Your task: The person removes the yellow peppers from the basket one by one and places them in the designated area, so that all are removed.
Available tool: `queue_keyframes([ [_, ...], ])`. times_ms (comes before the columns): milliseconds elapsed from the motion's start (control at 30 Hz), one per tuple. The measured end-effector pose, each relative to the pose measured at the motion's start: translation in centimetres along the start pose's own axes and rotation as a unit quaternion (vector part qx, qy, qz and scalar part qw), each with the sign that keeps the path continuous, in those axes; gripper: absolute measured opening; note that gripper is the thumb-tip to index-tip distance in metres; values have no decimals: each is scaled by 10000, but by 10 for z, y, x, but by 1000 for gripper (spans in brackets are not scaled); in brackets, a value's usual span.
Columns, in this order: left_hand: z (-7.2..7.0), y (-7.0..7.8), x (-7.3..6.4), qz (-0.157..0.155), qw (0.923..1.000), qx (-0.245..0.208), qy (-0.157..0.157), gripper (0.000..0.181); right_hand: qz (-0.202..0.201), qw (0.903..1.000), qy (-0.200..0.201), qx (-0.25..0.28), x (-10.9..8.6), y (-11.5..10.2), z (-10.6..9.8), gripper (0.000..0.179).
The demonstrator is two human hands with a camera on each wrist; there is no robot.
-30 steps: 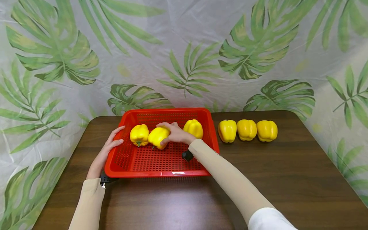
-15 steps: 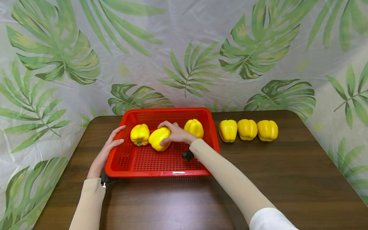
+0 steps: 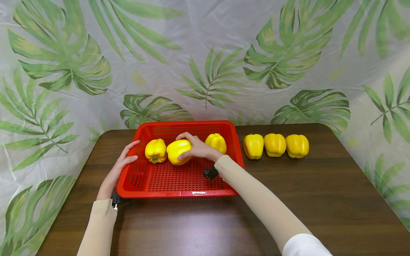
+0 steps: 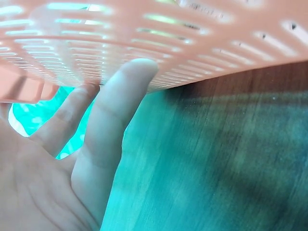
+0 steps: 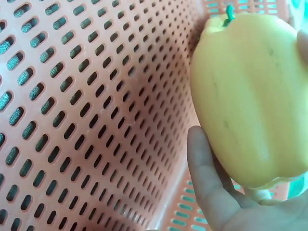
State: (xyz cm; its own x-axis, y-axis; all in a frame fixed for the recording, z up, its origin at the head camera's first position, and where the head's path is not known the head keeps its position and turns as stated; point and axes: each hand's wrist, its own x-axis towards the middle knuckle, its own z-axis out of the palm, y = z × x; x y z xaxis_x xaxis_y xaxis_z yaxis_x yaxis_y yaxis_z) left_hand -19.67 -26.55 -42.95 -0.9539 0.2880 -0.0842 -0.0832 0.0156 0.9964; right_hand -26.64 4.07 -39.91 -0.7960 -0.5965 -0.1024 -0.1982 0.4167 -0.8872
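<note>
A yellow bell pepper (image 3: 177, 152) is gripped by my right hand (image 3: 200, 148) inside the red perforated basket (image 3: 179, 193). In the right wrist view the pepper (image 5: 250, 96) lies lengthwise with its green stem at the top, a finger along its lower side. To its left a second bell pepper (image 3: 155, 150) sits in the basket, stem toward me. A third bell pepper (image 3: 216, 143) stands right of the hand, partly behind it. My left hand (image 3: 116, 170) rests at the basket's left side; in the left wrist view its fairly straight fingers (image 4: 108, 115) touch the slotted wall.
Several things share the brown wooden table (image 3: 288, 199). Three more bell peppers, left (image 3: 253, 146), middle (image 3: 274, 145) and right (image 3: 297, 146), stand in a row right of the basket. A leaf-patterned cloth (image 3: 208, 60) hangs behind the table's back edge.
The pepper in my right hand has turned, its stem dropping out of the head view, and shifted slightly to the right. The left hand and the other peppers stay put.
</note>
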Motion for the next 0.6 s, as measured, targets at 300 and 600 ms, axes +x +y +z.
queue_keyframes([
  [300, -1, 0, 0, -19, 10000, -39, -22, 55, -112, 9995, 55, 274, -9, -5, -9, 69],
  [600, -1, 1, 0, 9, 10000, -52, -14, 54, -402, 9969, 54, 674, -22, -15, -20, 69],
])
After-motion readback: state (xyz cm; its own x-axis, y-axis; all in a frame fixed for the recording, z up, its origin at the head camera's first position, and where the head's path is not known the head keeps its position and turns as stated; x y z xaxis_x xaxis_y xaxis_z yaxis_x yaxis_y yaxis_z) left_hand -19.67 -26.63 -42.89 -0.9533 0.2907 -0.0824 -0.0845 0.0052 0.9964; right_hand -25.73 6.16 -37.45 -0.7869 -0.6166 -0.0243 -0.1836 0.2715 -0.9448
